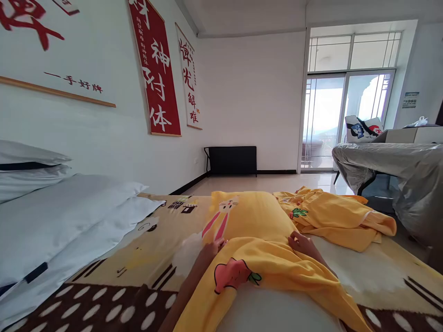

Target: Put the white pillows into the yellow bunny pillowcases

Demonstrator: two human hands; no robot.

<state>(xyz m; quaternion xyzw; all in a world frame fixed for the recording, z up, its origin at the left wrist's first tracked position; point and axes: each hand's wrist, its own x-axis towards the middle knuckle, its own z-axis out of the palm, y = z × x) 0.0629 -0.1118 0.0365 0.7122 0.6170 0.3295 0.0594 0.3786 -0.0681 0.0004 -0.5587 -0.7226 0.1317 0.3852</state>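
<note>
Two bare hands pinch one yellow cloth [256,216], fingers drawn in narrow on it: the left hand [213,247] at its left side, the right hand [301,242] at its right. The cloth lies on one patterned blanket [114,267], centrally in front of the person. Its far part is smooth and slightly domed, spreading wider across than it shows in depth; since its full extent is hidden among folds, the long axis cannot be told. The single rabbit print [227,210] has its head toward the far edge and its ears slanting nearward and left. Nearer, yellow folds bearing one red radish print [231,275] arch across, with two lengths trailing toward the person; whether they belong to the same piece is unclear.

One rumpled yellow bundle [328,214] lies just beyond the right hand, and several pieces of white bedding [69,207] are stacked at left. Three scrolls [157,69] hang on the left wall, one black panel [233,160] stands by the far wall, and one plastic-draped surface [387,157] is at right.
</note>
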